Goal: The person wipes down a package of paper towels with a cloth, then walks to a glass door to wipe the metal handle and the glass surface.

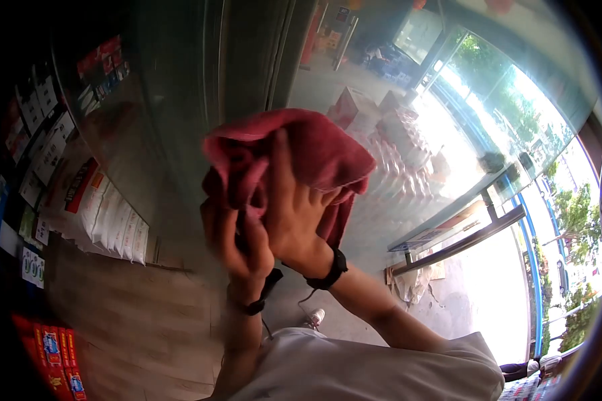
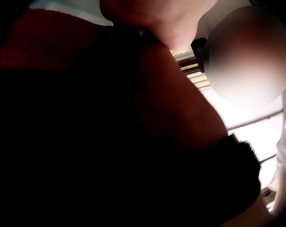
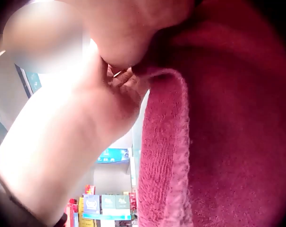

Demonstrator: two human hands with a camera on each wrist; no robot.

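Note:
A dark red towel (image 1: pixel 328 150) is bunched up in front of a glass door, with both hands at it. My right hand (image 1: pixel 297 217) grips the towel, its index finger lying long over the cloth and the other fingers covered by folds. Close beside it, my left hand (image 1: pixel 241 244) holds the towel's lower left part with bent fingers. In the right wrist view a thick hemmed edge of the towel (image 3: pixel 164 156) hangs down, and the left hand (image 3: pixel 117 101) is right at it. The left wrist view is mostly dark, with some towel (image 2: pixel 43 40) at upper left.
The glass door (image 1: pixel 374 220) spans the right side, with a long handle bar (image 1: pixel 458 240) low on it. Stacked white packs (image 1: pixel 114 227) stand on the left, above a tiled floor (image 1: pixel 127 314). Red packages (image 1: pixel 60 357) sit at lower left.

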